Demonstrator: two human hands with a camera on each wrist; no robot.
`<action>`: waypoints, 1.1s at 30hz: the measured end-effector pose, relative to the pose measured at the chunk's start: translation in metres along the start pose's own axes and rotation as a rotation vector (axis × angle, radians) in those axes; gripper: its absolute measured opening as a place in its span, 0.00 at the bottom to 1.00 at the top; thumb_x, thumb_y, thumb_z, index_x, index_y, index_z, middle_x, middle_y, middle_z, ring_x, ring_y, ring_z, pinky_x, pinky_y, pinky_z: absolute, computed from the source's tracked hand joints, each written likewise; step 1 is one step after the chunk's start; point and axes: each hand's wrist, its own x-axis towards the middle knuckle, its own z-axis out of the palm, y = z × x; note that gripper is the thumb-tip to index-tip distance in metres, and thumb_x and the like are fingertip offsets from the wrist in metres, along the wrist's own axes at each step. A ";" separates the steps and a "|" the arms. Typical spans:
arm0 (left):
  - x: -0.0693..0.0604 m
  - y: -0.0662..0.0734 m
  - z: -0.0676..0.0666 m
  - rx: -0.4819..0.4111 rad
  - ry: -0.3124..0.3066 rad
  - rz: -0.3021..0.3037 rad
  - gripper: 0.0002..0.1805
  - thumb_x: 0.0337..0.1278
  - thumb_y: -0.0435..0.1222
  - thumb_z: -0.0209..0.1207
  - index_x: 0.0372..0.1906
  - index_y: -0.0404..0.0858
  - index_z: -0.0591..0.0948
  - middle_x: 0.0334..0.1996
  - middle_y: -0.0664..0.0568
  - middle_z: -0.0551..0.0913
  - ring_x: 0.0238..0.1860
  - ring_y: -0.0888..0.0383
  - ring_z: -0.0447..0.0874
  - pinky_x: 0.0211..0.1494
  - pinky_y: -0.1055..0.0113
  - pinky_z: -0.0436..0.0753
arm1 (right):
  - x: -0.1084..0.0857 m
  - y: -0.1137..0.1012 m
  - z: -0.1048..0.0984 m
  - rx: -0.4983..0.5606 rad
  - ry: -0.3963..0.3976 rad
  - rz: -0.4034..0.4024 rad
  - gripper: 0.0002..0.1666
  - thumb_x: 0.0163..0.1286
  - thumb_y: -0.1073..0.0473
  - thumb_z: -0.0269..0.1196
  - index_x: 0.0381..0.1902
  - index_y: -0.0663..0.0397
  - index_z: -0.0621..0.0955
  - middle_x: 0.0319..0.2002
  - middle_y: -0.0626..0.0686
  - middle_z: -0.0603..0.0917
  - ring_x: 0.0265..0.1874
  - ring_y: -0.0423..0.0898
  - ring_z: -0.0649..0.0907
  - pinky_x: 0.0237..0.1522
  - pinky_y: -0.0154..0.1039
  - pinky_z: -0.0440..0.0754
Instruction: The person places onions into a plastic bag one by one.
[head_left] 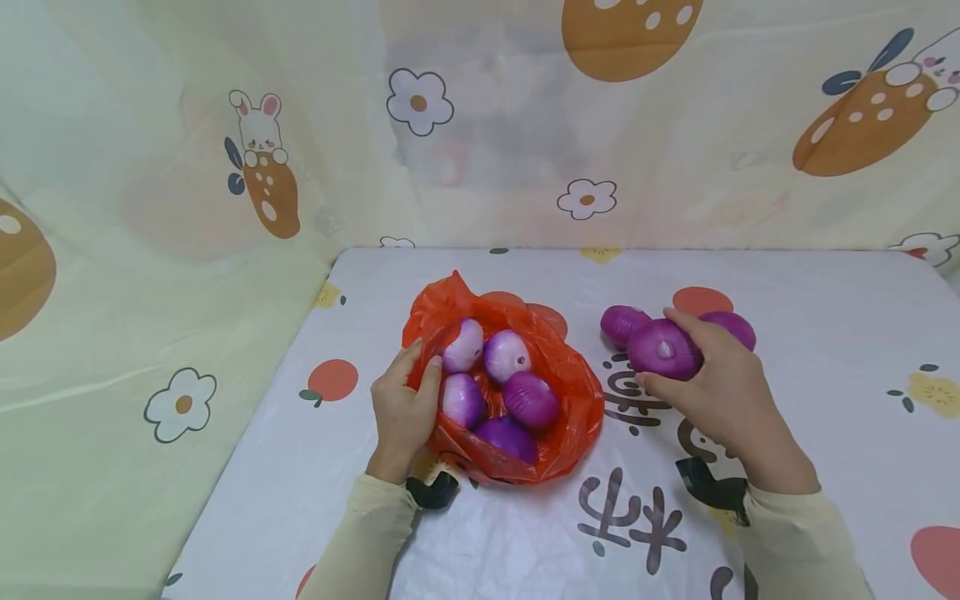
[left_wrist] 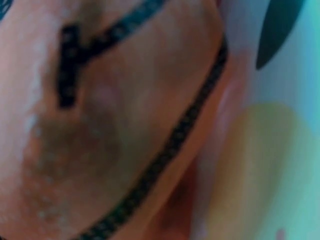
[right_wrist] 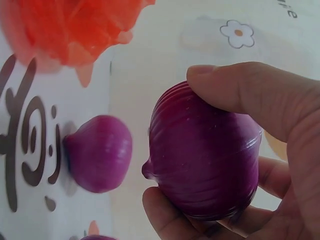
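A red plastic bag stands with its mouth wide open on the table, several purple onions inside it. My left hand grips the bag's left rim, thumb toward the inside. In my right hand is another purple onion, pinched between thumb and fingers to the right of the bag. The right wrist view shows this held onion up close, raised off the table. Very near and blurred, the left wrist view shows a skin-toned or reddish surface with dark bands; I cannot tell what it is.
Two loose onions lie near my right hand: one just behind the held onion, another partly behind the hand. A white printed cloth covers the table. Patterned curtains hang at the back and left.
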 end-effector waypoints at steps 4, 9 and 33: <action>0.001 0.000 0.000 -0.006 0.002 0.003 0.20 0.67 0.32 0.64 0.60 0.28 0.84 0.56 0.37 0.87 0.60 0.42 0.86 0.61 0.48 0.84 | 0.003 -0.008 -0.001 0.017 0.008 -0.023 0.57 0.56 0.54 0.80 0.80 0.56 0.66 0.68 0.70 0.73 0.62 0.73 0.73 0.47 0.75 0.82; 0.000 0.000 0.000 -0.011 0.002 -0.003 0.20 0.67 0.32 0.65 0.60 0.28 0.84 0.57 0.38 0.87 0.61 0.43 0.85 0.62 0.48 0.84 | 0.004 -0.018 0.001 0.028 0.017 -0.059 0.57 0.55 0.54 0.81 0.79 0.56 0.66 0.67 0.69 0.74 0.61 0.72 0.74 0.47 0.74 0.83; 0.000 0.000 -0.001 -0.028 -0.004 0.001 0.19 0.68 0.32 0.65 0.60 0.31 0.85 0.55 0.40 0.88 0.56 0.45 0.88 0.59 0.50 0.86 | 0.014 -0.057 0.015 0.116 -0.013 -0.141 0.53 0.57 0.56 0.79 0.78 0.51 0.69 0.65 0.64 0.77 0.60 0.64 0.79 0.48 0.66 0.87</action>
